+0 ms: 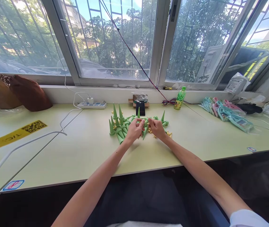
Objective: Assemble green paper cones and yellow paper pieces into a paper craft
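Over the middle of the table, my left hand (135, 129) is closed on a small green cone (145, 133) whose tip points down. My right hand (157, 127) is close beside it, its fingers pinched together; what they hold is too small to make out. A cluster of green cones (120, 127), some upright and some lying down, is left of my left hand. Small yellow pieces (169, 134) lie scattered under and beside my right hand. Another upright green cone (163, 116) stands behind my right hand.
A dark phone (140, 108) leans on a small cardboard box behind the cones. Farther right are a green-capped bottle (180, 98) and bagged lanyards (229, 115). A white power strip (92, 105) lies at the back left, its cable crossing the table (77, 157).
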Motion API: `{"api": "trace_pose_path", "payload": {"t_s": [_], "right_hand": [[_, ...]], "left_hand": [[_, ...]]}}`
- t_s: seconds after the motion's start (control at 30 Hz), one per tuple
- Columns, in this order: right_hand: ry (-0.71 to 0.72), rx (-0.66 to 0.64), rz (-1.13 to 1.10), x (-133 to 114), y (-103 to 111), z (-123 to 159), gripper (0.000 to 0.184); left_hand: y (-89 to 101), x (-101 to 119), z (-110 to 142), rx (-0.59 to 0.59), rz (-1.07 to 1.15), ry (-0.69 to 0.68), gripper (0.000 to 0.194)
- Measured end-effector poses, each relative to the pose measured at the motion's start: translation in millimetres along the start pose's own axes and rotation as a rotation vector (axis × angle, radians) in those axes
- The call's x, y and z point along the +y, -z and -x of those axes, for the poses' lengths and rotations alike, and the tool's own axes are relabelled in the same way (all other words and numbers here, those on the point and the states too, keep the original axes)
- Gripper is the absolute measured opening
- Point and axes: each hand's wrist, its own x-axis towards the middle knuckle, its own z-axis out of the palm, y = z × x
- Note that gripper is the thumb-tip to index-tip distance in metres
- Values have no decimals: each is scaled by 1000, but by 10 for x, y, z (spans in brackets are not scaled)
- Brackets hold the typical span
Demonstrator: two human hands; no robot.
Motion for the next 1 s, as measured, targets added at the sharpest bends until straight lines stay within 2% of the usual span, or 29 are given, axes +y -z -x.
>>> {"api": "trace_pose_path", "payload": {"t_s": [0.33,0.67,1.0], "right_hand": [[5,17,17,-5,12,-19,63],[-1,2,13,10,17,-14,60],[-5,-20,-15,10,19,-14,63]], "left_hand": [[18,-11,7,-43,45,-17,46],[24,-1,17,-11,0,-64,36],[-7,-40,21,112,-310,-413,20]]}}
